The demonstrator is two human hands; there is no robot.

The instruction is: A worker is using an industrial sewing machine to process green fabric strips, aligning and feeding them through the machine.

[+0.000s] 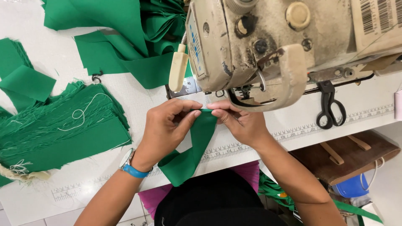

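I see my left hand (167,125) and my right hand (238,121) close together in the middle of the view, just below the sewing machine (268,46). Both hands pinch the top edge of a green cloth strip (192,146). The fingers and thumbs are closed tight on the cloth, and the fingertips of the two hands almost touch. The strip hangs down from the hands toward 6 o'clock, over the front edge of the white worktop (125,96). A ruler strip (234,147) with small marks runs along that edge.

On my left wrist sits a watch with a blue band (132,167).

At 9 o'clock lies a thick stack of green cloth pieces (63,129) with loose white threads on top. At 11 o'clock lies a loose heap of more green cloth (125,29).

The machine is cream coloured and worn, at 12 to 1 o'clock. A white paper label with black bars (377,16) is stuck on its top right part, at 2 o'clock. A small blue and white label (194,44) sits on the machine's left face.

At 3 o'clock black scissors (328,109) lie on the worktop. Below them, at 4 o'clock, stands a brown bag (347,157).
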